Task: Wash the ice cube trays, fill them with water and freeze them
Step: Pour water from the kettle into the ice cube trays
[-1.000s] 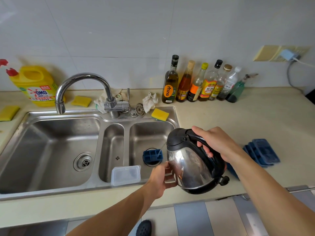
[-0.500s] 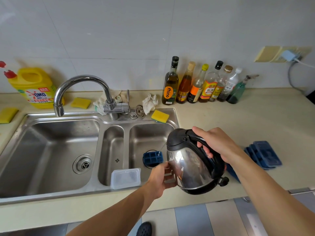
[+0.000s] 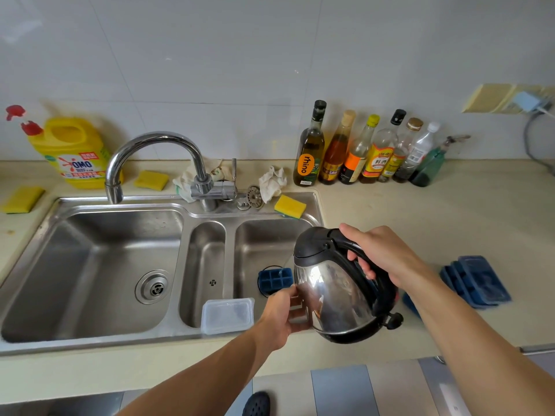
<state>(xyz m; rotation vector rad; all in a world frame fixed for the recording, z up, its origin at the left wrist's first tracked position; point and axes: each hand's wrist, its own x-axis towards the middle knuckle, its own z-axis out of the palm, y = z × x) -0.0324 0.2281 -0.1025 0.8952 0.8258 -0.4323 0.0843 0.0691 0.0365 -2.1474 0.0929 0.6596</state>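
Note:
A steel kettle (image 3: 336,295) with a black lid and handle is tilted to the left over the right sink basin (image 3: 267,238). My right hand (image 3: 381,253) grips its handle. My left hand (image 3: 282,316) presses against its lower side. A blue ice cube tray (image 3: 274,279) lies in the right basin, partly hidden behind the kettle. A stack of blue ice cube trays (image 3: 477,280) rests on the counter to the right. Another blue piece (image 3: 410,303) shows just behind my right wrist.
A clear plastic lid (image 3: 226,315) sits on the sink's front rim. The faucet (image 3: 150,151) arches over the large left basin (image 3: 90,265). Yellow sponges (image 3: 289,206), a detergent jug (image 3: 72,151) and several bottles (image 3: 360,151) line the back of the counter (image 3: 450,217).
Both hands and the kettle have stayed almost still; only the view shifted slightly.

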